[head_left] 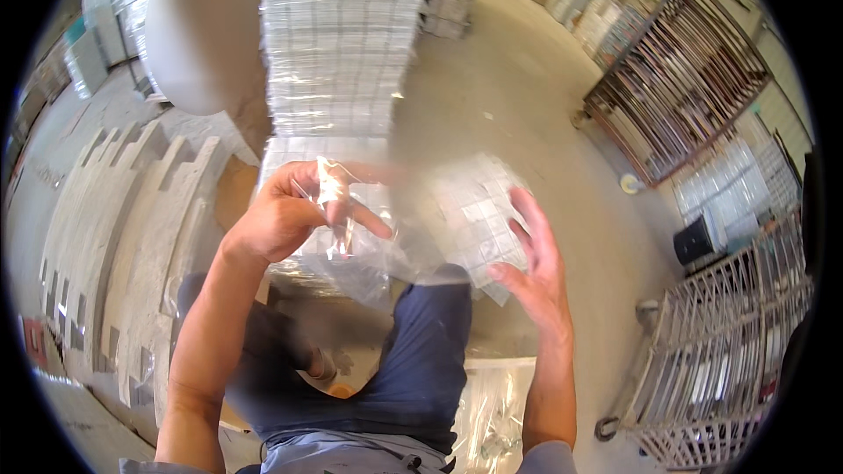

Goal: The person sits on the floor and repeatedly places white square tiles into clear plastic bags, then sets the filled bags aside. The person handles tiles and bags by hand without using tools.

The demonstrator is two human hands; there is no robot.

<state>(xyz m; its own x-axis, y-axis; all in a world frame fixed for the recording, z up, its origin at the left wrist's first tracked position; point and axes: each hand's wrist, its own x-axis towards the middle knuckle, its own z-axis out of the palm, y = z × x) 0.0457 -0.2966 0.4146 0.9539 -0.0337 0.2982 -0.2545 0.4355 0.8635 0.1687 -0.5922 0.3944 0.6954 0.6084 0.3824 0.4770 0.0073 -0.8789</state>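
Note:
Clear plastic film (364, 263) hangs in loose, shiny folds from my left hand (294, 211), its fingers bent round part of it. The index finger is smeared by motion. My right hand (537, 268) is raised on the other side, thumb and fingers apart, with nothing seen in it. Between the hands and lower down lies a pale sheet or stack of small square tiles (474, 211), partly blurred. A low stack of similar white pieces (285, 147) sits behind my left hand. My knees (430, 316) show below.
A tall wrapped stack of white sheets (338, 44) rises ahead. Grey slotted slabs (114, 237) fill the left, near a blurred person (206, 35). Wheeled metal racks (680, 79) and a slatted cart (729, 369) stand right. A film-wrapped pack (492, 412) lies beside my leg.

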